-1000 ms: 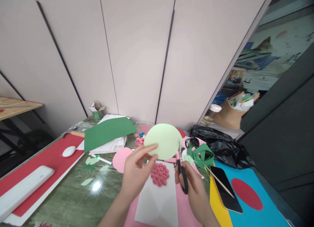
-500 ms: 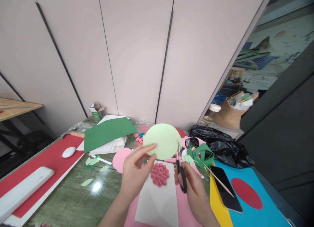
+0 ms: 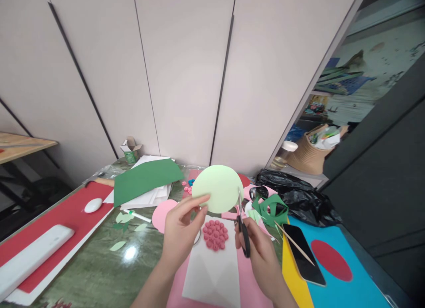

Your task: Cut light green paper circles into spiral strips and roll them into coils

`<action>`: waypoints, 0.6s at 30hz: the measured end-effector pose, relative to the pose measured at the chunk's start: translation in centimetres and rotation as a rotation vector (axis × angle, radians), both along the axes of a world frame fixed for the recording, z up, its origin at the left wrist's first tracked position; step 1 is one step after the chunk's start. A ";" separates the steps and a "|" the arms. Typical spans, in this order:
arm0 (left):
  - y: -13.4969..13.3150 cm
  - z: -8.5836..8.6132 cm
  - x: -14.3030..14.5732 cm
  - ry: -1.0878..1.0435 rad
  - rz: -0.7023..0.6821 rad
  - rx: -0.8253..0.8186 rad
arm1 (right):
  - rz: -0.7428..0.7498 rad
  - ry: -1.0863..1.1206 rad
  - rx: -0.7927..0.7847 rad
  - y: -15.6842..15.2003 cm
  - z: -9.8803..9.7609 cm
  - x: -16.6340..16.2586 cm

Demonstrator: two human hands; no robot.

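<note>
A pale green paper circle (image 3: pixel 217 187) is pinched at its lower left edge between the thumb and fingers of my left hand (image 3: pixel 184 230). Black-handled scissors (image 3: pixel 244 232) are in my right hand (image 3: pixel 260 259), their blades upright at the circle's right edge. Below the circle, a cluster of pink rolled paper flowers (image 3: pixel 215 235) rests on a white sheet (image 3: pixel 212 277). Pink paper (image 3: pixel 252 286) lies under that sheet. A pink paper circle (image 3: pixel 163 215) is partly behind my left hand.
Green leaf cutouts (image 3: pixel 117 246), a white glue pen (image 3: pixel 137 216) and a green sheet (image 3: pixel 146 179) lie left. Green paper scraps (image 3: pixel 270 209), a phone (image 3: pixel 303 255) with a wooden stick (image 3: pixel 295 245), and a black plastic bag (image 3: pixel 299 199) are right. A cabinet wall (image 3: pixel 179 77) stands behind.
The view has shifted slightly. Both hands still hold the green circle and the scissors, with the blades still at the circle's right edge.
</note>
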State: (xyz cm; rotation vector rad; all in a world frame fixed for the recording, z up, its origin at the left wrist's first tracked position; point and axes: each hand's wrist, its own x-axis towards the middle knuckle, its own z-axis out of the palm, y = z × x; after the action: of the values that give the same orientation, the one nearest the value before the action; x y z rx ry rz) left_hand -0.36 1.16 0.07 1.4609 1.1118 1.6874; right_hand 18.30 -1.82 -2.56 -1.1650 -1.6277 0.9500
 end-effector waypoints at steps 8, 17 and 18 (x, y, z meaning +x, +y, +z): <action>-0.1 0.1 0.0 0.003 0.006 0.000 | -0.011 -0.047 0.004 0.0 -0.1 0.2; 0.1 -0.3 0.5 -0.080 0.036 0.012 | -0.001 -0.031 0.018 -0.2 0.0 0.1; 0.1 -0.2 0.6 -0.085 0.042 0.018 | 0.000 -0.025 0.015 -0.2 0.0 0.0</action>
State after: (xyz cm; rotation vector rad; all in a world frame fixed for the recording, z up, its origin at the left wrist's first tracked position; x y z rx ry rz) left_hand 0.20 1.29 -0.18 1.3729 1.0907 1.7755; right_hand 18.35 -2.00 -2.57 -1.1709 -1.6519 0.9256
